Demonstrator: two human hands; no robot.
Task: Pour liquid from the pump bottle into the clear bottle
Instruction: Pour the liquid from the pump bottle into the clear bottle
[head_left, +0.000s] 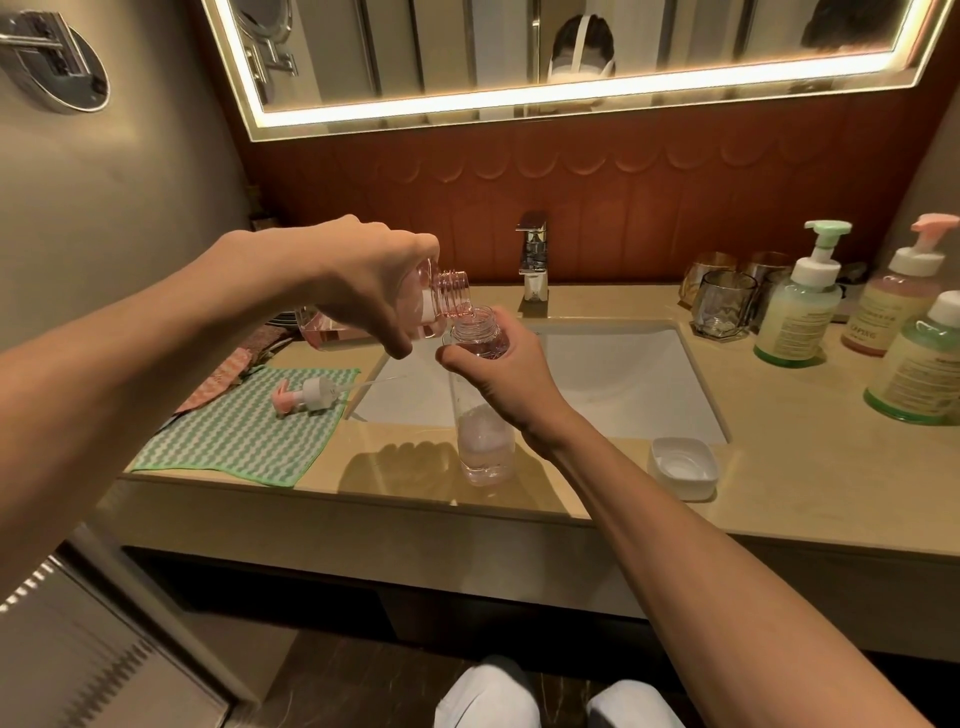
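A left hand (363, 280) has its fingers curled round a tilted pump bottle (452, 299) of pink see-through plastic. The bottle's ridged, open neck rests just over the mouth of a tall clear bottle (480, 441). The hand hides most of the pump bottle's body. A right hand (498, 379) grips the clear bottle near its top. This bottle stands on the glossy beige table (779, 467) at the sink's (623, 374) front edge, with a little pale liquid at the bottom. Any stream of liquid is hard to make out. The unscrewed pump head (306, 397) lies on a green-and-white woven cloth (234, 441).
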